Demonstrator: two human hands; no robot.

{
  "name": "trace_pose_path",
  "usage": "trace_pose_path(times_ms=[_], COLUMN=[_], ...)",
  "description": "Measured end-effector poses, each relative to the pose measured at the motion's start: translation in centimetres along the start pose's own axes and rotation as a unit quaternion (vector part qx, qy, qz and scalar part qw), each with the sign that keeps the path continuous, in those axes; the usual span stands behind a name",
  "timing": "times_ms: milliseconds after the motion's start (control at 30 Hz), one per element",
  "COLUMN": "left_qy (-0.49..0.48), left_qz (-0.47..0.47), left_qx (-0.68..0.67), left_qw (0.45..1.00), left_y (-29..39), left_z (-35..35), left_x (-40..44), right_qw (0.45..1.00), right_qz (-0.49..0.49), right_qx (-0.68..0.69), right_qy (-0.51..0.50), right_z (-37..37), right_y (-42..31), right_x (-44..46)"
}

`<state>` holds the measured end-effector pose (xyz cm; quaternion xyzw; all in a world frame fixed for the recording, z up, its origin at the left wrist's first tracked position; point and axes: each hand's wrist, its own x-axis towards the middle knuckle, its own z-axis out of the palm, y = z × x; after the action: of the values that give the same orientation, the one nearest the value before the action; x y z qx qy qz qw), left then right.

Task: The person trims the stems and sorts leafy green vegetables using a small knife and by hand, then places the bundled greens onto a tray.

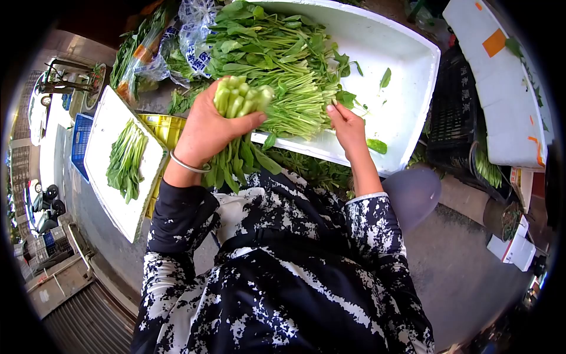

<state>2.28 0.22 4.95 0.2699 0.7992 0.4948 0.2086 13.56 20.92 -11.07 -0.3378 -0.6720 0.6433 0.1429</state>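
My left hand (215, 124) is closed around a bunch of leafy greens (242, 97), its pale cut stem ends facing up and its leaves hanging below the fist. My right hand (346, 125) pinches the stem end of a stalk at the edge of a large pile of greens (277, 53). That pile lies in a white foam box (392, 65), stems toward me and to the right. A few loose leaves (385, 78) are scattered on the box floor. Around my left wrist is a silver bangle (187, 165).
Left of me, a white foam lid (106, 194) carries a smaller bunch of greens (128, 156), beside a yellow crate (165, 127) and a blue crate (81, 144). Printed plastic bags (197, 35) lie behind the pile. Black crates (454, 112) and another foam box (501, 76) stand right.
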Motion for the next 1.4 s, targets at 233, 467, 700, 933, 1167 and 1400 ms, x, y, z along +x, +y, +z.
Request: trace_pose_path(times_ms=[233,467,700,933,1167,1400], left_qy=[0.046,0.071,0.070,-0.015,-0.105,-0.119], left_qz=[-0.016,-0.042,-0.031,-0.005,0.051,-0.049], left_qx=[-0.035,0.010,0.046,0.088,0.083,-0.124], left_qw=[0.998,0.997,0.996,0.996,0.990,0.984], left_y=[-1.8,-2.9,-3.2,-1.7,-1.9,-1.9], left_z=[-1.5,-2.0,-2.1,-0.5,3.4,3.7], left_x=[-0.8,-1.5,-1.7,-1.4,0.0,-0.1], right_qw=[0.956,0.967,0.969,0.983,0.966,0.935], right_qz=[0.000,0.011,0.131,0.042,-0.002,-0.026], right_qx=[-0.285,-0.248,0.184,0.118,0.141,0.239], right_qy=[-0.074,-0.056,-0.102,-0.135,-0.217,-0.261], right_z=[1.9,1.5,1.3,0.9,1.0,0.5], right_y=[6.8,5.2,-0.5,-4.0,-8.0,-7.6], right_x=[2.0,2.4,1.0,-0.6,-3.6,-4.7])
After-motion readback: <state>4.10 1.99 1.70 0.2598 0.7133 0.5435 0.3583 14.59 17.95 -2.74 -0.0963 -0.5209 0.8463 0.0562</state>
